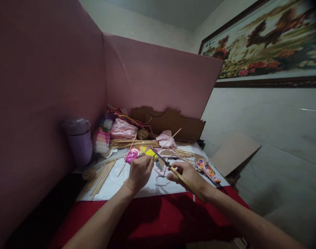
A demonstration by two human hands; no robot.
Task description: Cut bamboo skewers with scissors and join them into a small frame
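Note:
My left hand (142, 171) is closed in a pinch over the middle of the table. From its fingertips a thin wooden stick (170, 139) slants up to the right. My right hand (187, 176) grips shears (182, 179) with long tan handles and dark metal blades. The blades reach up and left, to the stick close by my left fingers. Behind my hands lie a pink and yellow plastic packet (133, 154) and a cut-out piece with a pink patterned edge (160, 167). Small clear pieces (161, 181) rest below it.
Loose sticks (103, 180) lie at left, and more bundles (133, 144) at the back. A twine ball (142, 134), patterned cloth (124, 129) and torn cardboard (168, 119) stand behind. A purple bin (80, 145) is far left. A flowered glue gun (207, 170) lies right.

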